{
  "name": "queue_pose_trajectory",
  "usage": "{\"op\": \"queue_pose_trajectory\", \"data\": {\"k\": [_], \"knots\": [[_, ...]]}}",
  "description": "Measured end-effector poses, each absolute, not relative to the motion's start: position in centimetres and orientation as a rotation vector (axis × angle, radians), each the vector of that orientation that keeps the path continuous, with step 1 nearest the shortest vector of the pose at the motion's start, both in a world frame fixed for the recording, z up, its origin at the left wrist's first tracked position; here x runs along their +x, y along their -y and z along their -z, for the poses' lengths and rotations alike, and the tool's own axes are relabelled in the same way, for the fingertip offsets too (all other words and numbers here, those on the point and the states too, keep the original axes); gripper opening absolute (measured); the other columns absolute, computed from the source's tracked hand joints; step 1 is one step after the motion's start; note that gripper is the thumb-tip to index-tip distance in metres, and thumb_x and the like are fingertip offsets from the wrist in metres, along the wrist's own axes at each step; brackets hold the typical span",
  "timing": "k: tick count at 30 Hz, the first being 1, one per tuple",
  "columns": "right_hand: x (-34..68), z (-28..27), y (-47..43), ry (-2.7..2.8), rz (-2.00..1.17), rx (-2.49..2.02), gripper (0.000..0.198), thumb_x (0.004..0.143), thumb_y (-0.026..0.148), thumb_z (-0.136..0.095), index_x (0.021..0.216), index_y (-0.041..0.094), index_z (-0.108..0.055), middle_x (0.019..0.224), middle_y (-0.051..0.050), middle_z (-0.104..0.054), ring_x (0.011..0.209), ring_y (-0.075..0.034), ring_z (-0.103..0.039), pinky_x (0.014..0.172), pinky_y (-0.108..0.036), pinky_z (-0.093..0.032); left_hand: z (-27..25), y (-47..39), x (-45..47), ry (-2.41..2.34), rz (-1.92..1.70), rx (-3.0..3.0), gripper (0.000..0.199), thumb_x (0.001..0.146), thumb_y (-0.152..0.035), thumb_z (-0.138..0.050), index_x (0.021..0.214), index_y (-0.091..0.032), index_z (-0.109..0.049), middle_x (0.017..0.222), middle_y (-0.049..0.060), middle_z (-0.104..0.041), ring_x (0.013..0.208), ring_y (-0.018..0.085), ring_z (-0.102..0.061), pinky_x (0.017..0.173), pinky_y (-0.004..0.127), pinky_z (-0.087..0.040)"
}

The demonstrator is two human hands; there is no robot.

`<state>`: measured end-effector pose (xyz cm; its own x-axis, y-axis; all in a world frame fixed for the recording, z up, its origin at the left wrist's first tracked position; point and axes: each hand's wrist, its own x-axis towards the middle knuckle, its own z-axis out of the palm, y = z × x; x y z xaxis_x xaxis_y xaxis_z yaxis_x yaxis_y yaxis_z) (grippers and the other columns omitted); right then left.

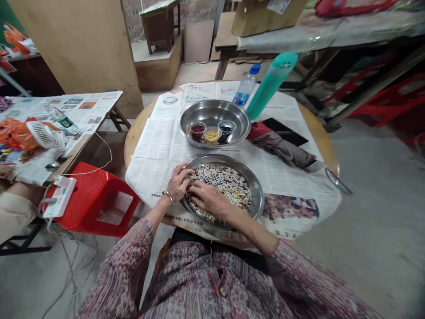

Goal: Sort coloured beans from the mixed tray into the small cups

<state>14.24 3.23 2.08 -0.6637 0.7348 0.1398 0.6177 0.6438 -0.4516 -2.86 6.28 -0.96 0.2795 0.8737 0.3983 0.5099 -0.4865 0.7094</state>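
A round steel basin (258, 195) stands at the near side of the table, with mixed white, dark, red and yellow beans or grains (229, 184) spread over its bottom. Over its left rim my left hand (179, 180) reaches in, a bracelet on the wrist, its fingers bent and a little apart. My right hand (208, 198) lies beside it inside the basin, fingers curled down into the grains; what its fingertips pinch is hidden. Behind, a second steel basin (215, 106) holds small clear cups of dark red beans (198, 132), yellow beans (211, 136) and black beans (226, 129).
Newspaper (152, 155) covers the round table. Behind and right stand a water bottle (245, 86), a teal bottle (272, 84), a grey-red folded umbrella-like bundle (285, 146) and a dark tablet-like slab (286, 131). A red stool (96, 199) with a power strip (60, 197) is left, near another person's arm.
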Motion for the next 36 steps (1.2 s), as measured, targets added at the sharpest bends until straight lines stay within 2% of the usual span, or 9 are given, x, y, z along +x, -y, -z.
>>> {"op": "queue_pose_trajectory", "data": {"k": [4, 7, 11, 14, 16, 21, 29, 34, 36], "knots": [[17.9, -2.3, -2.0, 2.671, -0.522, -1.033, 0.017, 0.091, 0.016, -0.051, 0.094, 0.02, -0.067, 0.093, -0.006, -0.062, 0.085, -0.016, -0.058, 0.074, -0.027, -0.046, 1.1, -6.3, -2.9, -1.232, -1.104, 2.099, 0.029, 0.085, -0.01, -0.044, 0.105, -0.018, -0.063, 0.136, 0.01, -0.048, 0.129, 0.021, -0.044, 0.114, 0.04, -0.036], [21.4, -2.6, -2.4, 2.628, -0.532, -1.237, 0.017, 0.088, 0.015, -0.052, 0.09, 0.021, -0.068, 0.095, -0.005, -0.063, 0.084, -0.016, -0.061, 0.075, -0.027, -0.047, 1.2, -6.4, -2.9, -1.225, -1.091, 2.11, 0.028, 0.086, -0.011, -0.045, 0.105, -0.018, -0.064, 0.135, 0.01, -0.048, 0.128, 0.022, -0.045, 0.113, 0.04, -0.037], [24.2, -2.6, -2.5, 2.423, -0.44, -1.566, 0.017, 0.089, 0.022, -0.053, 0.099, 0.019, -0.067, 0.101, -0.008, -0.065, 0.087, -0.019, -0.064, 0.08, -0.031, -0.048, 1.4, -6.5, -2.9, -1.223, -1.097, 2.097, 0.028, 0.085, -0.011, -0.046, 0.104, -0.018, -0.064, 0.135, 0.009, -0.048, 0.125, 0.021, -0.048, 0.112, 0.04, -0.038], [23.7, -2.0, -1.5, 2.423, -0.51, -1.478, 0.025, 0.086, 0.024, -0.059, 0.11, 0.019, -0.064, 0.106, -0.009, -0.067, 0.094, -0.021, -0.064, 0.083, -0.033, -0.049, 1.6, -6.6, -2.9, -1.223, -1.109, 2.079, 0.027, 0.084, -0.011, -0.046, 0.102, -0.018, -0.065, 0.135, 0.009, -0.048, 0.122, 0.021, -0.05, 0.112, 0.04, -0.038], [22.5, -1.5, -0.9, 2.452, -0.569, -1.363, 0.029, 0.083, 0.02, -0.061, 0.112, 0.019, -0.063, 0.107, -0.008, -0.068, 0.096, -0.021, -0.063, 0.085, -0.033, -0.049, 1.6, -6.6, -2.9, -1.229, -1.108, 2.078, 0.026, 0.084, -0.01, -0.047, 0.102, -0.017, -0.065, 0.135, 0.01, -0.048, 0.119, 0.02, -0.052, 0.111, 0.04, -0.038], [19.1, -1.2, -1.9, 2.491, -0.623, -1.241, 0.022, 0.087, 0.011, -0.05, 0.094, 0.019, -0.069, 0.091, -0.006, -0.067, 0.083, -0.016, -0.062, 0.078, -0.028, -0.047, 1.5, -6.4, -2.9, -1.233, -1.112, 2.087, 0.026, 0.083, -0.01, -0.047, 0.101, -0.017, -0.065, 0.134, 0.009, -0.049, 0.124, 0.021, -0.048, 0.112, 0.038, -0.037], [19.0, -1.6, -6.5, 2.366, -0.246, -1.554, 0.024, 0.09, 0.015, -0.049, 0.097, 0.02, -0.072, 0.097, -0.008, -0.067, 0.084, -0.019, -0.061, 0.078, -0.029, -0.045, 1.4, -6.3, -2.8, -1.236, -1.108, 2.055, 0.025, 0.083, -0.01, -0.047, 0.099, -0.018, -0.065, 0.135, 0.009, -0.049, 0.127, 0.021, -0.046, 0.113, 0.038, -0.036], [17.6, -2.5, -3.5, 2.543, -0.335, -0.984, 0.022, 0.091, 0.032, -0.058, 0.107, 0.022, -0.069, 0.113, -0.009, -0.062, 0.105, -0.023, -0.055, 0.093, -0.037, -0.046, 1.4, -6.3, -2.7, -1.23, -1.116, 2.061, 0.025, 0.084, -0.011, -0.046, 0.099, -0.018, -0.065, 0.135, 0.009, -0.049, 0.128, 0.02, -0.045, 0.113, 0.037, -0.036], [17.4, -2.5, -2.4, 2.626, -0.37, -0.838, 0.023, 0.09, 0.036, -0.06, 0.107, 0.023, -0.069, 0.112, -0.008, -0.062, 0.103, -0.022, -0.054, 0.091, -0.038, -0.046, 1.3, -6.3, -2.7, -1.236, -1.116, 2.062, 0.025, 0.084, -0.012, -0.046, 0.099, -0.018, -0.065, 0.135, 0.009, -0.049, 0.127, 0.02, -0.046, 0.113, 0.038, -0.036]]}}
